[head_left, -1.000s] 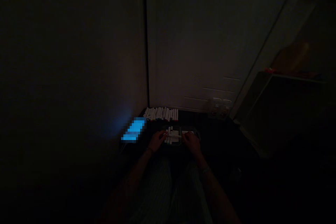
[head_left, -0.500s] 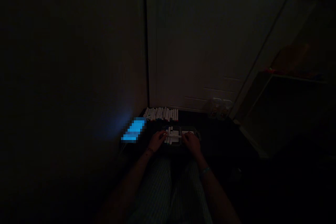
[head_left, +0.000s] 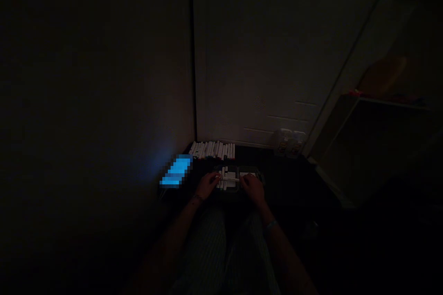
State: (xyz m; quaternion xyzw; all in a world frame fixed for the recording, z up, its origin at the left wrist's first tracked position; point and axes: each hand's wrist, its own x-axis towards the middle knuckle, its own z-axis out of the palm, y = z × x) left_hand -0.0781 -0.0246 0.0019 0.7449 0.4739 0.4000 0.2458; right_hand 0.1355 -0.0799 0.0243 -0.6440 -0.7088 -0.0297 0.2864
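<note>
A white marker lies crosswise between my hands, over an open clear case. The fingers of my left hand are closed on its left end. At its right end, my right hand pinches it. Several white markers stand lengthwise side by side in the left half of the case, beneath the held one. Pale inserts or paper show in both halves of the case. The room is very dark, so fine details of the fingertips are lost.
Behind the case a row of white markers lies along the back of the dark table. A glowing blue screen is at the left. Two clear containers stand at the back right by the wall. A shelf rises farther right.
Both hands and the marker stay in nearly the same place. Only the dim light on the wall and shelf differs slightly.
</note>
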